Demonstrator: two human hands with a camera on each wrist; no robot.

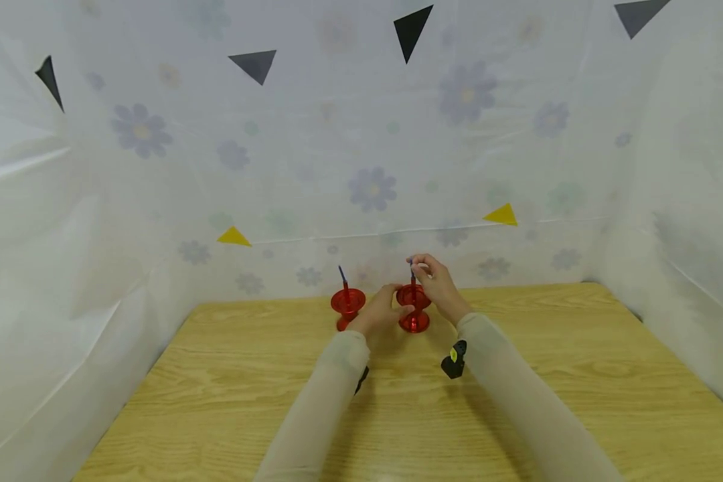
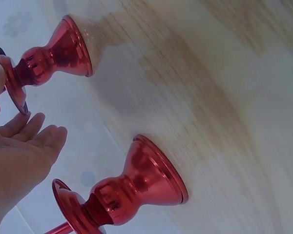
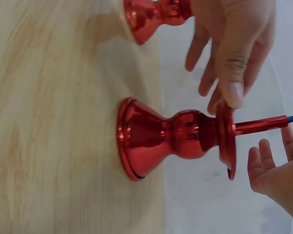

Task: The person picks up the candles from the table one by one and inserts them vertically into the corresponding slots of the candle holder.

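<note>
— Which way does the thin red candle point?
— Straight up, long axis vertical, in the shiny red metal candlestick on the wooden table.
— And the hands?
— Right hand pinches its tip; left hand, fingers relaxed, touches the dish. A second red candlestick stands just beside.

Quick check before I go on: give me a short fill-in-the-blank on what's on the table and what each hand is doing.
1. Two shiny ____ candle holders stand on the wooden table.
2. The right hand pinches the thin candle in the holder on the ____.
3. The left hand touches that holder's dish with its ____.
4. The holders stand ____.

Missing words: red; right; thumb; upright
</note>
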